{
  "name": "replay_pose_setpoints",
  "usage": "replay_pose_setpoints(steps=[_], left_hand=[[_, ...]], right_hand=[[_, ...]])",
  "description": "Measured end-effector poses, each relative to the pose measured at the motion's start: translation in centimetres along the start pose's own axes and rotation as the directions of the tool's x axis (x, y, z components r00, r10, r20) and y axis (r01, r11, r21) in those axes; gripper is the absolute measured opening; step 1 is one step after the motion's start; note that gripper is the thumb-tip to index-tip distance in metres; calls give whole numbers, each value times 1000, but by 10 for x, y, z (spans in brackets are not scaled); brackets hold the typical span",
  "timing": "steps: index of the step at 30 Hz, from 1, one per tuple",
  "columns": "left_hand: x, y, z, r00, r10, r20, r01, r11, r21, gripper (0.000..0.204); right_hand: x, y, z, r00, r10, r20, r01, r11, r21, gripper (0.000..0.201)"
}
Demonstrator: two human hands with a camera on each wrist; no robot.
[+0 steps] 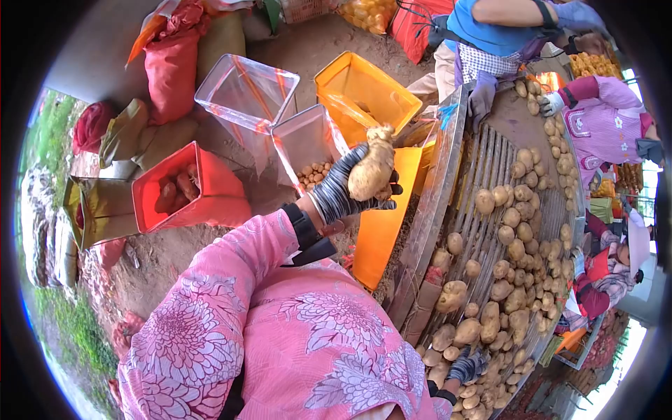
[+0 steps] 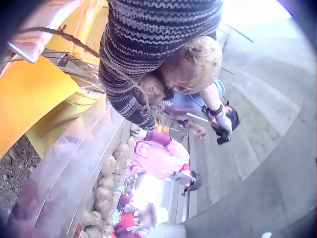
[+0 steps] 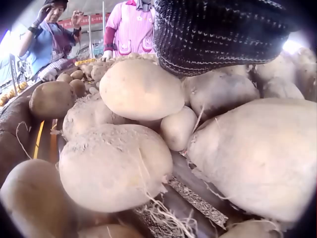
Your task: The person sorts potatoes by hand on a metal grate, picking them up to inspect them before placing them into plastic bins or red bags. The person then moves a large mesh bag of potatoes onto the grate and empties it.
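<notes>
My left hand, in a black and white striped knit glove, grips a large knobbly potato up above the bins. In the left wrist view its gloved fingers curl round this potato, and a smaller rounded lump shows beside it. Low in the head view, my right hand rests over potatoes on the slatted sorting table. The right wrist view has its dark glove right at a smooth oval potato, fingertips hidden, with larger dirt-caked potatoes in front.
Clear plastic bins, a yellow bin and a red bin holding reddish potatoes stand left of the table's metal rim. An orange chute hangs by that edge. Several people work opposite, including a person in pink.
</notes>
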State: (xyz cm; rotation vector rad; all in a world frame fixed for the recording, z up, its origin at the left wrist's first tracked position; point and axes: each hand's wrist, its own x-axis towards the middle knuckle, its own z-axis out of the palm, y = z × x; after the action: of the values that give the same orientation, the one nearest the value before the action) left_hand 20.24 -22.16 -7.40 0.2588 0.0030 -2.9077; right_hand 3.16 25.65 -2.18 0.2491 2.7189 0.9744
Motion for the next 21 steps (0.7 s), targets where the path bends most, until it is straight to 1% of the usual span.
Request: replay_pose_setpoints(steps=[3,4,6,7,8,9,11,12,13,15,16,17,19,20,21], left_hand=[[-3,17,-8,996,80,46,-77,995,-68,65],[-5,21,-12,985,116,126,-111,993,-49,68],[-6,31,-18,986,140,89,-135,989,-55,66],[-7,35,-19,986,155,61,-152,987,-60,64],[-12,36,-20,984,169,63,-162,982,-101,64],[-14,42,-26,980,191,58,-187,980,-64,65],[-19,56,-37,971,181,156,-171,983,-72,66],[-21,63,-44,971,189,147,-175,979,-106,68],[-26,69,-47,974,227,-26,-228,969,-89,69],[-39,81,-50,975,197,-100,-212,963,-170,69],[-42,86,-55,967,208,-148,-217,975,-49,67],[-42,89,-58,967,210,-146,-218,975,-45,67],[-42,94,-55,970,196,-143,-202,979,-34,68],[-40,97,-53,966,183,-185,-193,981,-35,67],[-36,100,-53,964,185,-189,-195,980,-35,67]], right_hand=[[7,2,6,1000,-12,2,12,1000,6,54],[10,4,13,1000,-22,5,22,1000,-3,54],[13,6,23,998,13,-66,-13,1000,-1,57],[14,7,23,998,12,-66,-12,1000,-5,57],[15,6,22,999,7,-42,-8,1000,-19,58],[16,5,20,1000,5,-19,-6,1000,-29,59],[14,4,18,999,23,-27,-23,1000,-13,58],[10,4,12,1000,18,-12,-18,1000,3,59],[8,2,10,1000,10,3,-11,1000,20,59],[13,1,15,1000,16,2,-16,1000,8,58],[13,0,11,1000,15,19,-14,1000,-16,58],[13,-1,8,999,14,36,-12,999,-42,58],[14,-3,8,998,35,59,-34,999,-13,58],[16,-4,9,995,65,73,-62,997,-40,58],[18,-6,9,992,96,88,-90,993,-70,58]])
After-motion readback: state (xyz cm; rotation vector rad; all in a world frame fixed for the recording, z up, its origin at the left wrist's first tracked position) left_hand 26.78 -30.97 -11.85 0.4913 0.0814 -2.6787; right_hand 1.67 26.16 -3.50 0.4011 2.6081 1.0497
